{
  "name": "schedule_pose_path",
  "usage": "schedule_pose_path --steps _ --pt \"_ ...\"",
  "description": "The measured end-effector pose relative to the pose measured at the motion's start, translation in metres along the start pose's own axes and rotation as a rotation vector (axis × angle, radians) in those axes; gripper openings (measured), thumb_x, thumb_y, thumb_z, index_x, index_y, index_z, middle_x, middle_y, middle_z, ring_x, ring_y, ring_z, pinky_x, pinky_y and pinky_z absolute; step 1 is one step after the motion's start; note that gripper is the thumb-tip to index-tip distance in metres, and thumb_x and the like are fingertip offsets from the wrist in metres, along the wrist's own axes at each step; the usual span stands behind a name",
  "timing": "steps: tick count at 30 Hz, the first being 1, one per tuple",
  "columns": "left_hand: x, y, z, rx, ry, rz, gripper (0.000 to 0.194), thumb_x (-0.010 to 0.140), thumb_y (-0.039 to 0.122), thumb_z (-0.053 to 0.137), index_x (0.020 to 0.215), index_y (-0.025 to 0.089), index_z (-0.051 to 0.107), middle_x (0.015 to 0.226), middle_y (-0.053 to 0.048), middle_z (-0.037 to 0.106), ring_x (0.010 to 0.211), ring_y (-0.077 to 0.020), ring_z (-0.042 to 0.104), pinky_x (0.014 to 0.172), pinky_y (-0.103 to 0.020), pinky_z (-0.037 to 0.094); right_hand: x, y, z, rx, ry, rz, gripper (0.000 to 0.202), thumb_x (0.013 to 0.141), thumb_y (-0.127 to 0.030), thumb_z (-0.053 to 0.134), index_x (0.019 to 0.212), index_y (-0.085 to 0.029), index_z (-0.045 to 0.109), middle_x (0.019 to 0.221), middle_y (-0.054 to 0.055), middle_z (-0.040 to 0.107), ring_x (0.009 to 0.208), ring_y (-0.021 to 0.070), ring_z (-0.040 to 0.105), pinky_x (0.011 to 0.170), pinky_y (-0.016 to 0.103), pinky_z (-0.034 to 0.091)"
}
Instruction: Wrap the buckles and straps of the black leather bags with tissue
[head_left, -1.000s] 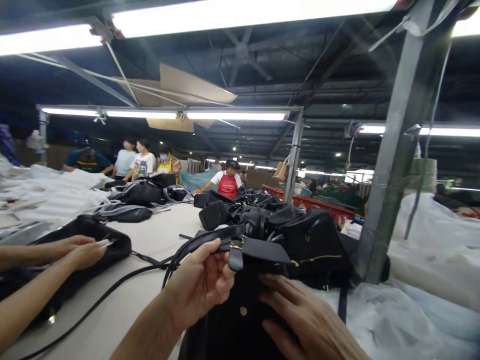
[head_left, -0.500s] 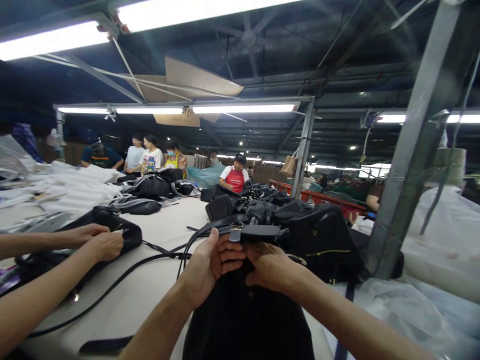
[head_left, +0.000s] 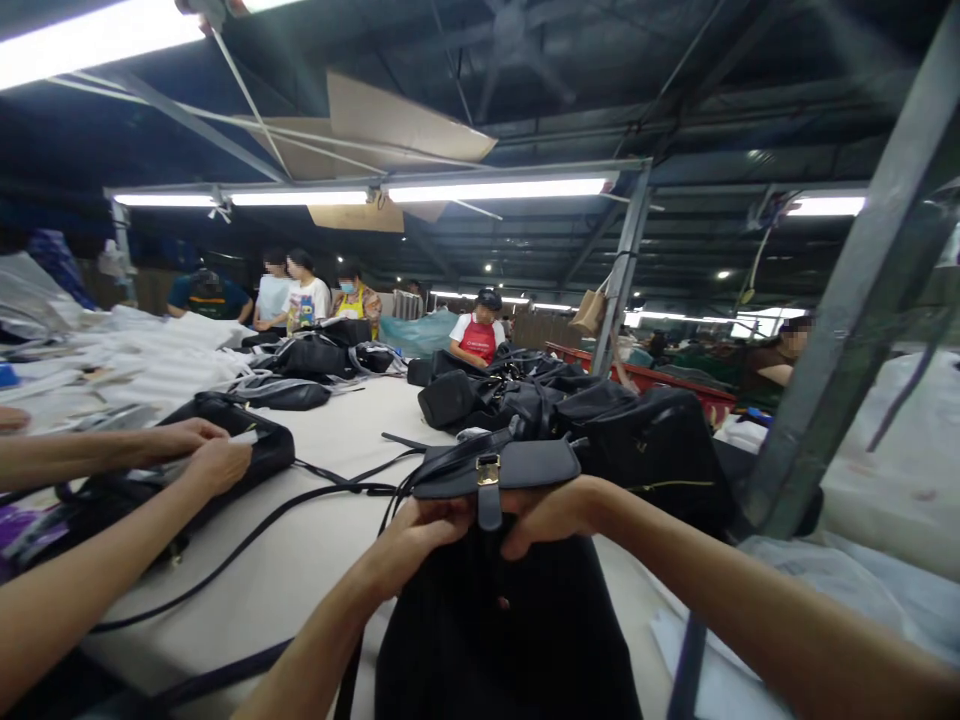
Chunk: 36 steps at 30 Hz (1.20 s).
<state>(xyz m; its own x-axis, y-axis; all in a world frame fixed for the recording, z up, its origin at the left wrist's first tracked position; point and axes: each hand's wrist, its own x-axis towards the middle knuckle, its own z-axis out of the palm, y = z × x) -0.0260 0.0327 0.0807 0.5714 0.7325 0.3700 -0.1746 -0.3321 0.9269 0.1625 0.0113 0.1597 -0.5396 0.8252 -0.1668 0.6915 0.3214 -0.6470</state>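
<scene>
A black bag (head_left: 502, 630) stands upright right in front of me, its flap (head_left: 536, 463) raised at the top. A gold buckle (head_left: 487, 470) with a short strap end hangs at the flap's middle. My left hand (head_left: 431, 530) is closed at the bag's top edge, under the flap's left part, its fingertips partly hidden. On the other side, my right hand (head_left: 551, 510) grips the top under the flap's right part, thumb on the front, fingers mostly hidden beneath the flap.
At the left, another person's hands (head_left: 214, 455) work on a black bag (head_left: 262, 450). Black bags (head_left: 645, 450) are piled behind mine on the pale table (head_left: 360, 420). A metal post (head_left: 840, 330) rises at the right. Straps (head_left: 247, 550) cross the table; several people stand farther back.
The flap has come down toward me and shows more of its face. My left hand has turned from an open palm to a closed grip beneath it. The view has shifted slightly.
</scene>
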Motion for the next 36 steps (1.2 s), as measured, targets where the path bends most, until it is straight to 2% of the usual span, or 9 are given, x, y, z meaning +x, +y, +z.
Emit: schedule_pose_path --steps 3,8,17,20,26,29,33,34,36 --pt "-0.013 0.008 -0.002 0.052 -0.027 -0.023 0.007 0.068 0.017 0.063 0.075 0.018 0.062 0.076 0.002 0.058 0.076 -0.0158 0.052 0.071 -0.027 0.038 -0.007 0.010 -0.004 0.316 -0.020 0.025 0.050 0.054 -0.014 0.064 0.101 -0.026 0.074 0.111 -0.002 0.072 0.112 0.0252 0.057 0.106 0.041 0.035" --pt "-0.038 0.018 0.018 0.318 -0.059 -0.062 0.021 0.065 0.008 0.061 0.081 0.021 0.064 0.097 0.000 0.062 0.097 -0.0182 0.054 0.086 -0.028 0.037 -0.013 0.016 0.002 0.603 0.012 0.046 0.044 0.053 -0.011 0.065 0.094 -0.025 0.075 0.102 -0.002 0.074 0.099 0.0230 0.062 0.100 0.040 0.040" --pt "-0.050 0.020 0.054 0.323 0.151 -0.170 0.007 0.071 0.022 0.064 0.074 0.020 0.057 0.087 0.000 0.061 0.085 -0.0183 0.055 0.078 -0.028 0.038 -0.014 0.016 0.004 0.585 0.080 0.068 0.043 0.054 -0.013 0.067 0.095 -0.024 0.074 0.103 -0.001 0.074 0.101 0.0224 0.062 0.102 0.039 0.038" --pt "-0.051 0.013 0.061 0.311 0.230 -0.218 0.015 0.077 0.030 0.059 0.067 0.020 0.054 0.078 -0.001 0.059 0.076 -0.0178 0.052 0.069 -0.028 0.037 -0.015 0.017 0.006 0.547 0.091 0.051 0.042 0.055 -0.015 0.066 0.095 -0.024 0.074 0.103 -0.001 0.074 0.103 0.0231 0.061 0.103 0.039 0.037" --pt "-0.048 -0.004 0.077 0.230 0.373 -0.160 0.022 0.079 0.031 0.055 0.062 0.021 0.047 0.064 0.003 0.046 0.063 -0.0147 0.042 0.060 -0.028 0.032 -0.016 0.020 0.009 0.520 0.119 0.082 0.042 0.055 -0.017 0.066 0.096 -0.024 0.074 0.104 -0.002 0.073 0.109 0.0247 0.057 0.105 0.040 0.035" --pt "-0.044 0.005 0.084 0.132 0.450 -0.122 0.024 0.078 0.028 0.059 0.059 0.021 0.045 0.061 0.004 0.041 0.060 -0.0134 0.038 0.058 -0.027 0.031 -0.016 0.019 0.010 0.537 0.120 0.110 0.046 0.055 -0.018 0.066 0.099 -0.024 0.074 0.099 -0.001 0.074 0.107 0.0257 0.059 0.103 0.041 0.039" --pt "-0.056 0.046 0.061 -0.296 0.433 0.103 0.025 0.081 0.031 0.061 0.061 0.021 0.049 0.066 0.001 0.049 0.064 -0.0142 0.045 0.062 -0.026 0.040 -0.018 0.019 0.010 0.527 0.109 0.103 0.050 0.056 -0.020 0.069 0.105 -0.024 0.072 0.105 0.000 0.074 0.107 0.0269 0.061 0.102 0.042 0.041" --pt "-0.063 0.056 0.047 -0.306 0.387 0.188 0.026 0.083 0.035 0.061 0.062 0.021 0.053 0.068 0.001 0.053 0.064 -0.0150 0.048 0.061 -0.027 0.043 -0.018 0.019 0.009 0.485 0.118 0.086 0.049 0.058 -0.021 0.069 0.107 -0.024 0.072 0.108 0.001 0.073 0.109 0.0270 0.060 0.103 0.042 0.040" --pt "-0.076 0.069 0.016 0.021 0.220 0.348 0.046 0.092 0.043 0.045 0.053 0.023 0.055 0.060 -0.002 0.058 0.071 -0.0199 0.056 0.075 -0.034 0.049 -0.019 0.018 0.006 0.352 0.161 0.048 0.046 0.063 -0.025 0.069 0.108 -0.024 0.072 0.115 0.001 0.071 0.116 0.0276 0.057 0.107 0.043 0.037"
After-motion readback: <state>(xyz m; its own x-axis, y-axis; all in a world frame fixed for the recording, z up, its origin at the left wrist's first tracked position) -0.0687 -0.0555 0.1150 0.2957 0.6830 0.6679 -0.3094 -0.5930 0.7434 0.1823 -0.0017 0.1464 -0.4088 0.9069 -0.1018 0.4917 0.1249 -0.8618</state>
